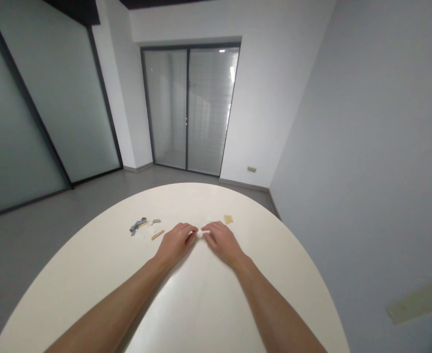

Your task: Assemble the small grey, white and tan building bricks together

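Observation:
Both my hands meet near the middle of the round white table (186,304). A small white piece (200,234) sits between their fingertips; it is too small to tell its kind. My left hand (177,241) pinches it from the left, fingers curled. From the right, my right hand (221,240) has its thumb and fingers closed at the piece's other end. Just left of my left hand lies a thin tan strip (157,235). Beyond my right hand is a flat yellowish piece (228,219).
Farther left on the table is a small heap of grey-blue and tan pieces (138,225), with a grey piece (156,221) and tiny white bits beside it. Past the table's far edge stand a glass door (167,108) and, at right, a plain wall (366,147).

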The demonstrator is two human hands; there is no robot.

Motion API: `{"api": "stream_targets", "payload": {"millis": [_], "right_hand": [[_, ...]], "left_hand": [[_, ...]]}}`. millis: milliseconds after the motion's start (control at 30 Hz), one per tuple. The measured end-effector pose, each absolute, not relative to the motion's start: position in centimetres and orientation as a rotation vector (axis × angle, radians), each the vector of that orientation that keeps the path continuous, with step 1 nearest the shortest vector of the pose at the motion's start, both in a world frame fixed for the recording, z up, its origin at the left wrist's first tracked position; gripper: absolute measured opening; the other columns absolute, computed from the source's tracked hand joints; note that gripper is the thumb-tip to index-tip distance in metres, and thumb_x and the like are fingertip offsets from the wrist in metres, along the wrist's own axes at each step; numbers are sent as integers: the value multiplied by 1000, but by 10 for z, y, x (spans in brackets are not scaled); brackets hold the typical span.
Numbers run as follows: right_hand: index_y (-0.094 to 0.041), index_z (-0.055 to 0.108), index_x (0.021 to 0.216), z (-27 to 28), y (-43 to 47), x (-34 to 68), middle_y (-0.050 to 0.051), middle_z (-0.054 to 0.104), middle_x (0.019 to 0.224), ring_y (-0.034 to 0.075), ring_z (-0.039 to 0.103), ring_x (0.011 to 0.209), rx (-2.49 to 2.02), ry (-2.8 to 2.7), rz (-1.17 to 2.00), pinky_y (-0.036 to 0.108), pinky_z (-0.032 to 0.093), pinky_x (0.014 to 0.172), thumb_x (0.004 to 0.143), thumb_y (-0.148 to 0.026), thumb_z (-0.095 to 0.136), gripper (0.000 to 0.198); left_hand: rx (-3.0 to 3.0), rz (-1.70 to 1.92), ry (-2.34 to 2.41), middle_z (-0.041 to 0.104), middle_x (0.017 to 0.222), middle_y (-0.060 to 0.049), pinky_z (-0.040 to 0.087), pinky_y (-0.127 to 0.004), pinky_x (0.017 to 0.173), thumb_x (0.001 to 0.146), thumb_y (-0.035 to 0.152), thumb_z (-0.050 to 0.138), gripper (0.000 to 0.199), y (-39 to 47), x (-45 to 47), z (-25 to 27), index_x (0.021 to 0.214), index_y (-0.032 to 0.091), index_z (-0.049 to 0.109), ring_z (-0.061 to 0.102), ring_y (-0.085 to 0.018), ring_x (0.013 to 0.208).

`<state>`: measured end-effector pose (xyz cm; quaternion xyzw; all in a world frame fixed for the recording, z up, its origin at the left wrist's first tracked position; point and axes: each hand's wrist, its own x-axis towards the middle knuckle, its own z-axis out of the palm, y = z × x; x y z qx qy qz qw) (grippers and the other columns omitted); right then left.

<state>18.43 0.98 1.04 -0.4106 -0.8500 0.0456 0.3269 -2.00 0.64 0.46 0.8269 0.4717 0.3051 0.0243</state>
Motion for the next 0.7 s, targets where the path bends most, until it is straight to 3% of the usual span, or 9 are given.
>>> {"api": "stream_targets", "payload": {"millis": [700], "right_hand": [[-20,68,103,10,12,186,6,71,101,20,61,100,-1076,-2263,35,35,48,89,99,-24,55,15]], "left_hand": [[2539,953,1466,71,99,-5,51,-33,84,97,26,46,20,7,-19,4,99,23,66,63,-20,95]]}}
